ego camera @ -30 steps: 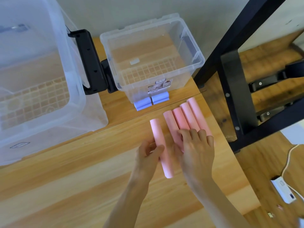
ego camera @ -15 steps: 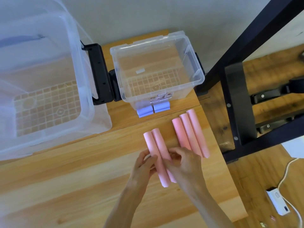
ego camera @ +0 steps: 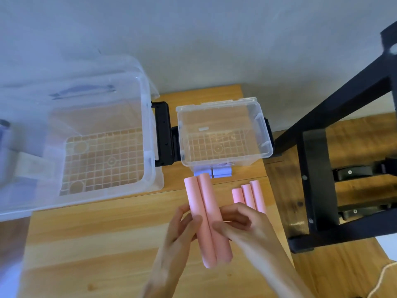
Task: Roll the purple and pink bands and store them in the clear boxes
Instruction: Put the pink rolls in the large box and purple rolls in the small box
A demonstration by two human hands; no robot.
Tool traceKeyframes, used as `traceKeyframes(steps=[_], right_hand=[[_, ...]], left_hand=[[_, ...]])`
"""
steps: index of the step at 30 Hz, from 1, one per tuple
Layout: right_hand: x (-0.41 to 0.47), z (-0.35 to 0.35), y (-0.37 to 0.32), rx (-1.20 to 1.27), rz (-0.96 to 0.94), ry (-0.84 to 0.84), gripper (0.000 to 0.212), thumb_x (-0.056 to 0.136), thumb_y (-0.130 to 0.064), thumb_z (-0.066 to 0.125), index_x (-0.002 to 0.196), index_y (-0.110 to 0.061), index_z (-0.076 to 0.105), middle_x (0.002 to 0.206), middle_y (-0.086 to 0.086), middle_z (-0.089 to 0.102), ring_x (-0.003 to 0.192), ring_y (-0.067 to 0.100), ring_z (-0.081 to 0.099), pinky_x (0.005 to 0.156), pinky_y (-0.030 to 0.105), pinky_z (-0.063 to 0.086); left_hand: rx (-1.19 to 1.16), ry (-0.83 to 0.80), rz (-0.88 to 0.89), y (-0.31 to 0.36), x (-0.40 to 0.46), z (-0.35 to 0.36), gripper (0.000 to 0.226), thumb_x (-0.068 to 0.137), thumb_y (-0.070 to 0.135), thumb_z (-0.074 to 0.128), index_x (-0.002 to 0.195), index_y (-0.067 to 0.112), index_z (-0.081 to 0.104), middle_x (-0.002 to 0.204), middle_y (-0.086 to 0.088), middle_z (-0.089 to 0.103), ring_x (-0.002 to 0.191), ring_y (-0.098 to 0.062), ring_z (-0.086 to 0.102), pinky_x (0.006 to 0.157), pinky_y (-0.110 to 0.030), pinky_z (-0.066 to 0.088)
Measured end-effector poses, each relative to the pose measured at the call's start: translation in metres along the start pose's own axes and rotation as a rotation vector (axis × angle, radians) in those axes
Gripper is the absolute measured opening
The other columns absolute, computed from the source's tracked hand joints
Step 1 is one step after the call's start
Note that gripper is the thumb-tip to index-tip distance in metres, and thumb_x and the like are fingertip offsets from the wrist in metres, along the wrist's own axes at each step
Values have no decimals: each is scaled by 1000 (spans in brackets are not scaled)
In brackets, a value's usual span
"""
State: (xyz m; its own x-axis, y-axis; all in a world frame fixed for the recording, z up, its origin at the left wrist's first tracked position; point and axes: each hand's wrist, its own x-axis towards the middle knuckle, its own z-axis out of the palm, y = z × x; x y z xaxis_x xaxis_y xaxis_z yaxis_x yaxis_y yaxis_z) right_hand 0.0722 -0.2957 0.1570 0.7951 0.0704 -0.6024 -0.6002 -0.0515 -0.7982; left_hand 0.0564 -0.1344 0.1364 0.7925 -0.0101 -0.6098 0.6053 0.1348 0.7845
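Two pink rolled bands (ego camera: 206, 218) lay side by side in both hands, lifted just off the wooden surface (ego camera: 107, 244), their long axes running from about 12 o'clock down to 6 o'clock. The left hand (ego camera: 180, 231) gripped the left roll, its thumb pressed across the front of the tube and its fingers (ego camera: 181, 208) curled behind. The right hand (ego camera: 240, 224) held the right roll from the 3 o'clock side, its thumb touching the tube and its fingers (ego camera: 234, 211) curled around toward the back. The far ends of the held pair reached up to the two purple rolled bands (ego camera: 212, 172), which lay on the surface at 12 o'clock, just in front of the small clear box (ego camera: 225, 160) and partly hidden under its near wall.

At about 2 o'clock from the hands, three more pink rolls (ego camera: 247, 195) lay together on the surface, touching one another, their near ends hidden behind the right hand. The small clear box stood at 12 o'clock, and no band showed inside it, only its gridded bottom. The large clear box (ego camera: 150, 125) stood at 10 o'clock, with likewise only its gridded floor showing. A black clamp-like bracket (ego camera: 163, 134) sat between the two boxes. A black metal frame (ego camera: 318, 168) stood at 3 o'clock, beside the surface's edge.
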Motion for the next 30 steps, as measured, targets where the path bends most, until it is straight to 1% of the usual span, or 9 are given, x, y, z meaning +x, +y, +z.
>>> traceKeyframes(steps=[3, 9, 11, 13, 16, 19, 23, 26, 30], right_hand=[[-1, 6, -25, 14, -19, -47, 17, 80, 5, 75, 92, -8, 72, 87, 3, 77, 83, 17, 74, 78, 28, 58], [-1, 40, -74, 41, -43, -111, 19, 80, 2, 75, 96, -5, 71, 89, 7, 77, 86, 20, 74, 82, 34, 60], [2, 58, -85, 48, -51, -120, 18, 80, 2, 75, 97, -4, 71, 89, 8, 77, 86, 22, 74, 81, 33, 60], [8, 78, -95, 52, -55, -122, 19, 80, 2, 75, 97, -5, 71, 89, 8, 77, 86, 23, 74, 80, 33, 60], [20, 109, -109, 61, -56, -114, 23, 80, 4, 75, 100, -6, 67, 87, 7, 76, 82, 21, 73, 77, 33, 61], [36, 141, -120, 47, -45, -76, 29, 82, -1, 75, 102, -13, 57, 88, 4, 75, 80, 15, 72, 73, 25, 58], [61, 179, -128, -89, -45, -26, 25, 87, -11, 72, 99, -21, 53, 98, -1, 70, 84, 9, 70, 67, 15, 51], [86, 200, -132, -194, -50, -13, 19, 91, -13, 67, 103, -18, 53, 100, -2, 67, 86, 9, 69, 66, 18, 55], [123, 222, -124, -329, -56, 44, 15, 97, -17, 60, 108, -17, 51, 95, -10, 61, 80, -1, 61, 56, 6, 47]], left_hand=[[26, -12, 70, 29, -12, -6, 45, 84, 31, 56, 125, 13, 54, 109, -7, 74, 102, -26, 70, 94, -42, 53], [64, 12, 148, 86, -27, -37, 45, 83, 30, 56, 126, 16, 55, 107, -5, 76, 102, -21, 71, 94, -39, 53], [60, 30, 143, 101, -28, -54, 40, 86, 25, 61, 124, 13, 57, 102, -6, 77, 97, -21, 72, 87, -32, 57], [45, 54, 118, 114, -25, -72, 25, 95, 15, 63, 119, 12, 61, 99, -5, 77, 93, -18, 73, 81, -27, 58], [44, 92, 73, 132, -16, -101, 21, 96, 14, 54, 113, 19, 65, 99, -1, 77, 92, -15, 73, 85, -34, 54], [52, 100, 18, 147, 2, -130, 22, 97, 17, 53, 115, 20, 65, 104, -3, 76, 95, -19, 73, 91, -39, 51], [83, 86, -27, 156, 32, -166, 24, 100, 16, 50, 119, 18, 64, 106, -5, 76, 99, -20, 72, 91, -37, 53], [103, 56, -61, 158, 61, -185, 24, 101, 16, 50, 122, 18, 63, 109, -1, 75, 100, -17, 72, 87, -32, 54], [154, 64, -143, 151, 109, -200, 25, 101, 11, 49, 123, 15, 61, 111, -3, 72, 101, -19, 70, 86, -32, 54]])
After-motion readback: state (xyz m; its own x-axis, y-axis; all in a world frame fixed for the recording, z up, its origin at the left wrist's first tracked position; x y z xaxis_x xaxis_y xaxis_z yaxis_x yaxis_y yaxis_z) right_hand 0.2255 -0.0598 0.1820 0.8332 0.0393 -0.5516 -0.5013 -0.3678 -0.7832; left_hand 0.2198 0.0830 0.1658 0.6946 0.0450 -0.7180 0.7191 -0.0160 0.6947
